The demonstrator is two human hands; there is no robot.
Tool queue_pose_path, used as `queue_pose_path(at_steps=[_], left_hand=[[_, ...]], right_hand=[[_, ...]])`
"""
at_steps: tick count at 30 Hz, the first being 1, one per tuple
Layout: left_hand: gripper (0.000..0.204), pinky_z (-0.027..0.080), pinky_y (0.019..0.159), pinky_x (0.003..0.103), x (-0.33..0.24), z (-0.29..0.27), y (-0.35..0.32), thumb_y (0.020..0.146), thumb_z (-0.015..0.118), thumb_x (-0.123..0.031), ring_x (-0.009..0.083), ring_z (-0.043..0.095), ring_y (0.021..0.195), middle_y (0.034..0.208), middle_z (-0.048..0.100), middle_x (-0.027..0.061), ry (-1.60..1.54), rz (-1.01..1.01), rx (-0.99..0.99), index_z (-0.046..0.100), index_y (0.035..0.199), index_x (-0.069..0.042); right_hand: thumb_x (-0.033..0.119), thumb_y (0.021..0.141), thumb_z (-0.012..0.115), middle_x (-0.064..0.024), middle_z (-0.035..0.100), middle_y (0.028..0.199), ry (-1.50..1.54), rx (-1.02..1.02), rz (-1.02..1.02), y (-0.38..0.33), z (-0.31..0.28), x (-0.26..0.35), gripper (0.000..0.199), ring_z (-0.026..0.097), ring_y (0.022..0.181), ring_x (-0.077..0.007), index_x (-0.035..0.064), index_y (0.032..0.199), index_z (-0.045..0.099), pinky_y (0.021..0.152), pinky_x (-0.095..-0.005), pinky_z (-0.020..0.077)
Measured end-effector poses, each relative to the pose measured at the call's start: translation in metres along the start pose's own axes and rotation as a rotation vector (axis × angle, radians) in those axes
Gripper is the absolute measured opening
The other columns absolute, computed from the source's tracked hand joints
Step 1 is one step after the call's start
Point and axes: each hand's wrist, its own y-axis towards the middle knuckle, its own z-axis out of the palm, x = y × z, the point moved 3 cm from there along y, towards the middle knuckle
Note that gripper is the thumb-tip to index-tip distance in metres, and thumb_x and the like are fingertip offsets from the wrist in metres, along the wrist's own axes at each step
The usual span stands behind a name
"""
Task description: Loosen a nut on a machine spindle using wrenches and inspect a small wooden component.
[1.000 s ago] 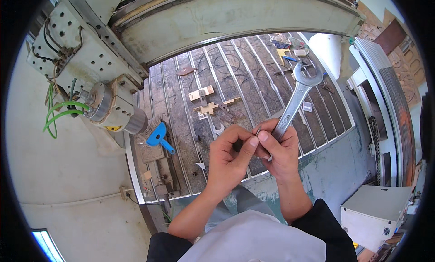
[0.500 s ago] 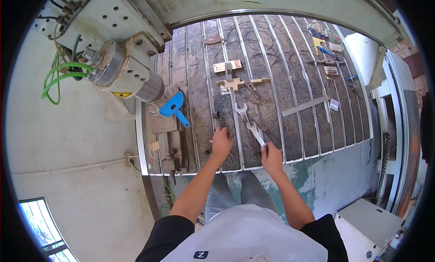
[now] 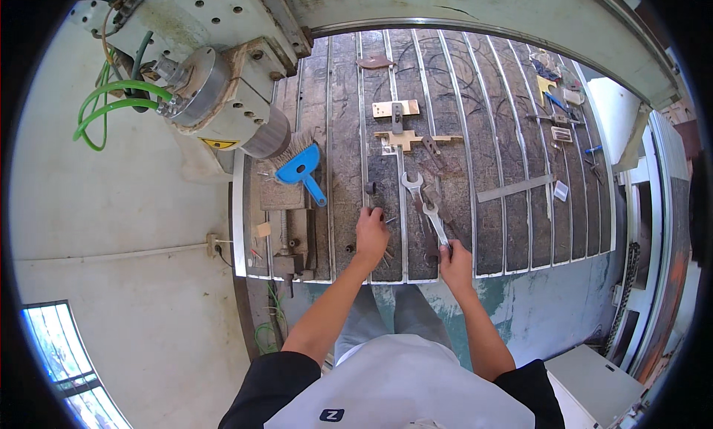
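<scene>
My left hand is low over the slotted machine bed, fingers pinched together; what they hold, if anything, is hidden. A short black cylindrical piece stands just beyond its fingertips, and small thin metal pieces lie beside it. My right hand is closed around the handle of a metal wrench, which points away and to the left. Touching or overlapping its far end is an open-ended wrench head; I cannot tell whether it belongs to a second wrench.
Beyond the wrenches, a brass-coloured plate sits under a clamp. To the left are a blue-handled brush, a vise and the spindle head. A steel ruler and a small clear box lie right.
The whole view has shifted, moving the bed rightward in the picture. Against the bed, my left hand has moved slightly left. The right hand keeps its grip on the wrench.
</scene>
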Motion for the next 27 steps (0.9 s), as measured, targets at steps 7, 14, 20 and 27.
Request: queue_pose_path(at_steps=[7, 14, 20, 27], left_hand=[[0.018, 0.046, 0.081, 0.045, 0.013, 0.005, 0.011, 0.073, 0.064, 0.001, 0.0381, 0.057, 0.093, 0.094, 0.06, 0.0168, -0.072, 0.053, -0.023, 0.063, 0.09, -0.001], [0.023, 0.046, 0.084, 0.046, -0.008, -0.021, 0.003, 0.073, 0.066, -0.002, 0.0385, 0.056, 0.096, 0.096, 0.06, 0.0183, -0.081, 0.126, -0.159, 0.061, 0.096, 0.001], [0.027, 0.048, 0.073, 0.041, 0.008, -0.093, 0.024, 0.08, 0.071, -0.018, 0.0355, 0.061, 0.076, 0.082, 0.061, 0.0193, -0.18, -0.446, -0.475, 0.056, 0.088, 0.004], [0.035, 0.041, 0.048, 0.036, 0.034, -0.09, 0.034, 0.087, 0.068, -0.03, 0.0175, 0.053, 0.056, 0.068, 0.053, 0.0072, -0.986, -1.028, -0.373, 0.05, 0.076, -0.002]], right_hand=[[0.016, 0.089, 0.058, -0.024, 0.063, 0.08, 0.038, 0.029, -0.005, 0.003, 0.001, 0.007, 0.02, 0.062, 0.075, -0.0421, -0.0033, 0.096, 0.059, 0.068, -0.0476, 0.0459], [0.017, 0.087, 0.062, -0.0203, 0.062, 0.071, 0.071, 0.068, -0.025, 0.004, -0.003, 0.032, 0.023, 0.061, 0.065, -0.036, -0.0035, 0.095, 0.06, 0.061, -0.0435, 0.0458], [0.021, 0.085, 0.066, -0.015, 0.058, 0.061, 0.143, 0.108, -0.069, 0.007, 0.008, 0.067, 0.026, 0.057, 0.053, -0.0262, -0.0029, 0.091, 0.06, 0.053, -0.0386, 0.0433], [0.023, 0.086, 0.066, -0.014, 0.057, 0.06, 0.212, 0.149, -0.1, 0.007, 0.012, 0.098, 0.027, 0.055, 0.052, -0.0234, -0.0029, 0.09, 0.059, 0.052, -0.0369, 0.0421]])
